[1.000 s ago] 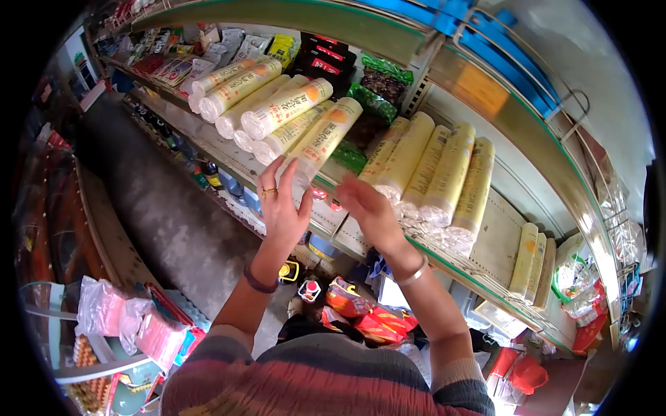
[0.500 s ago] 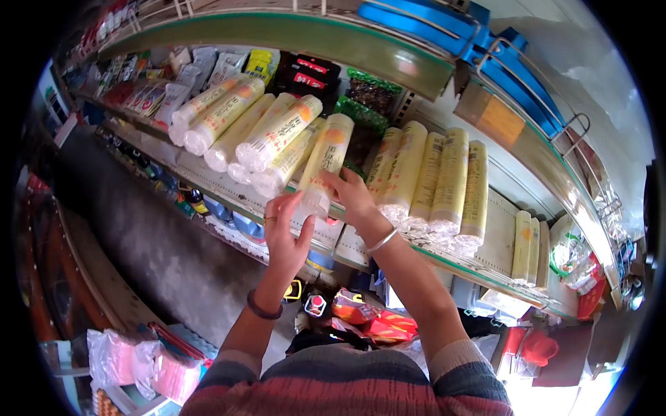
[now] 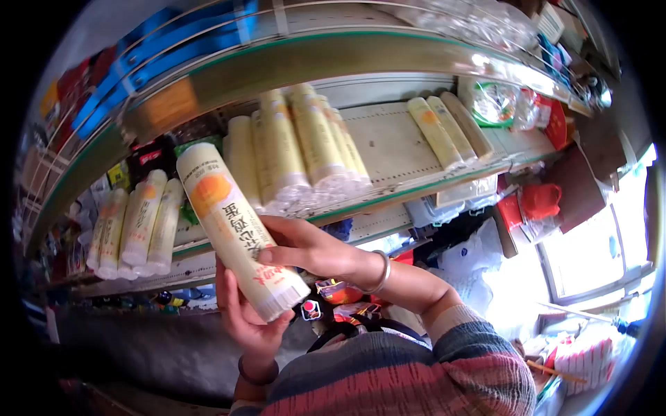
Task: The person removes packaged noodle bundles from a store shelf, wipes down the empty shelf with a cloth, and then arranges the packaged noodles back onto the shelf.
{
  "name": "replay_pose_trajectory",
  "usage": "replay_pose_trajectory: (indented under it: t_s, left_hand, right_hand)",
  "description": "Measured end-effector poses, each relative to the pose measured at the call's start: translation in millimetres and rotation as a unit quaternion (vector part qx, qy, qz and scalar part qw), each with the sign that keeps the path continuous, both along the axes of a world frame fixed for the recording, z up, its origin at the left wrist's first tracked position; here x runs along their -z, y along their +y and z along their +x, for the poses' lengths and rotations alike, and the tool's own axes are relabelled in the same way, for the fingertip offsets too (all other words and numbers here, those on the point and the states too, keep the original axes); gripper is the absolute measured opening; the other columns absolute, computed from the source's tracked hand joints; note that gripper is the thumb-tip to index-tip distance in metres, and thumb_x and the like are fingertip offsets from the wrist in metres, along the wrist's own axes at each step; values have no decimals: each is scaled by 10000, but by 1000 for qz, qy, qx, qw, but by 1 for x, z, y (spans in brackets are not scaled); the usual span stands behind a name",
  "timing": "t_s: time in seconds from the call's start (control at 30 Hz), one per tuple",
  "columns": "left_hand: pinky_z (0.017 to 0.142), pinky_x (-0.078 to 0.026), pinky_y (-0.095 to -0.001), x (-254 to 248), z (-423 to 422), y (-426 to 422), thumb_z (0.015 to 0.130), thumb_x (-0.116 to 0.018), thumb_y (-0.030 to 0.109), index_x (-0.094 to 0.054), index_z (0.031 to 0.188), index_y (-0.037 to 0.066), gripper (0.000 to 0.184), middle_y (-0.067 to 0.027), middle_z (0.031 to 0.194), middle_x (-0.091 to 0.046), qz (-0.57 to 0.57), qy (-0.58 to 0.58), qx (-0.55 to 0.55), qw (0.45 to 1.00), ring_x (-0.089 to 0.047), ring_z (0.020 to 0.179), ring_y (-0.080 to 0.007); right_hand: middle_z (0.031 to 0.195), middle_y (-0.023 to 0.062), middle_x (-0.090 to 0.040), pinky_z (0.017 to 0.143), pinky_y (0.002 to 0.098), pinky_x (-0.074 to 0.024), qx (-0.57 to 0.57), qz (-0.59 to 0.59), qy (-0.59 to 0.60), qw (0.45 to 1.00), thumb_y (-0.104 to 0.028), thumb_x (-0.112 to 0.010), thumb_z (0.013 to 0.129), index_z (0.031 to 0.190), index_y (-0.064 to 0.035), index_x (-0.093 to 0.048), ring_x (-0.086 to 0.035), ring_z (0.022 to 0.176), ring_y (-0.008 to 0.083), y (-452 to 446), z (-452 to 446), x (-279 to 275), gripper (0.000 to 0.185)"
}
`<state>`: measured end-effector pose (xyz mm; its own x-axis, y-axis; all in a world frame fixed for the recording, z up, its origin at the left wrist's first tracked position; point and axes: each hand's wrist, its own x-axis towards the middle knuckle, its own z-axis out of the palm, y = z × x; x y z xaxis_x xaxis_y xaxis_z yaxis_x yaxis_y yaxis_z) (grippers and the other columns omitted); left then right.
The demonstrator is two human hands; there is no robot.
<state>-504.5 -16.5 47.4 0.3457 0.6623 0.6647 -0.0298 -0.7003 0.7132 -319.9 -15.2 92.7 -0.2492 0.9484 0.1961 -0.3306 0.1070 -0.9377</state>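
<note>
A cylindrical pack of dried noodles [image 3: 232, 225], pale yellow with an orange circle and dark lettering, is held up tilted in front of the shelf. My right hand [image 3: 309, 246] grips its lower half from the right, thumb across the printed face. My left hand [image 3: 250, 322] cups the lower end from below, its fingers partly hidden behind the pack. Behind it on the shelf, more noodle packs [image 3: 284, 156] are stacked in a pile. Another group of the packs [image 3: 139, 225] lies to the left.
Three slim packs [image 3: 444, 132] lie farther right on the shelf [image 3: 385, 132]. Overhead runs an upper shelf edge [image 3: 333, 55] with a wire rail and blue trays [image 3: 180, 41]. Red and orange packages [image 3: 340, 291] are below my hands. A red bag [image 3: 541, 201] is at right.
The noodle pack has come off the shelf and nearer to me, in both hands, its printed face now visible. My view has swung to the right along the shelf.
</note>
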Motion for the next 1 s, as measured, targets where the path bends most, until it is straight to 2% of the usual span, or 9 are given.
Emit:
replay_pose_trajectory:
  t_s: [0.07,0.17,0.33,0.5,0.53,0.63,0.73,0.83,1.0]
  left_hand:
    - [1002,-420,-456,-5,27,-12,760,-748,422,-252,1425,13,925,-269,1452,-212,47,35,6,998,-333,1317,-385]
    - [997,-434,-441,3,79,-18,738,-783,349,-297,1403,-7,898,-262,1458,-196,38,8,93,995,-339,1314,-379]
    - [1011,-421,-397,-2,184,-26,779,-747,140,-187,1435,-36,881,-219,1479,-188,-95,-12,247,964,-369,1302,-306]
    - [1017,-409,-361,-5,283,-10,810,-706,74,-178,1459,19,839,-169,1425,-309,-205,-37,390,897,-434,1242,-254]
    - [870,-477,-284,-10,300,-5,839,-682,100,-169,1465,29,813,-131,1306,-455,-265,-34,392,880,-524,1092,-176]
    - [722,-429,-228,4,351,36,859,-653,127,-219,1460,46,746,-60,1060,-563,-424,-44,370,826,-523,885,-97]
    - [619,-394,-226,13,390,45,865,-626,77,-253,1451,60,694,-28,921,-558,-443,6,309,841,-490,735,-76]
    - [601,-415,-228,23,411,47,866,-614,55,-255,1452,73,687,-48,946,-570,-451,47,275,848,-535,748,-91]
    - [682,-497,-269,43,431,34,836,-630,9,-212,1464,83,758,-91,1020,-597,-478,38,233,846,-603,854,-158]
  right_hand:
    - [1306,137,-469,1010,303,-349,9,0,2,1000,-192,-604,882,1398,80,-269,-430,1192,180,-27,32,-11,673]
    - [1262,137,-501,997,307,-366,95,-9,-22,995,-185,-609,871,1377,87,-305,-455,1167,183,-63,80,-18,650]
    - [1014,113,-616,787,283,-485,248,-10,-60,967,-220,-586,899,1212,72,-473,-587,893,142,-93,164,-12,443]
    - [900,141,-643,740,321,-491,366,26,-204,908,-283,-647,836,1120,34,-543,-625,824,190,-84,262,12,437]
    - [887,152,-646,743,333,-491,391,8,-243,888,-295,-655,824,1100,33,-547,-633,824,213,-79,279,16,443]
    - [880,183,-650,754,356,-491,427,-33,-304,851,-321,-668,801,1066,29,-552,-645,834,273,-56,324,42,454]
    - [900,201,-653,761,379,-492,437,-56,-351,826,-334,-647,805,1048,25,-558,-645,853,318,-40,348,57,443]
    - [934,218,-653,768,410,-492,433,-67,-439,785,-345,-608,820,1050,11,-564,-635,876,362,-30,365,65,426]
    - [929,219,-653,757,434,-493,370,-65,-564,735,-368,-570,833,1011,-6,-614,-626,861,385,-39,379,73,406]
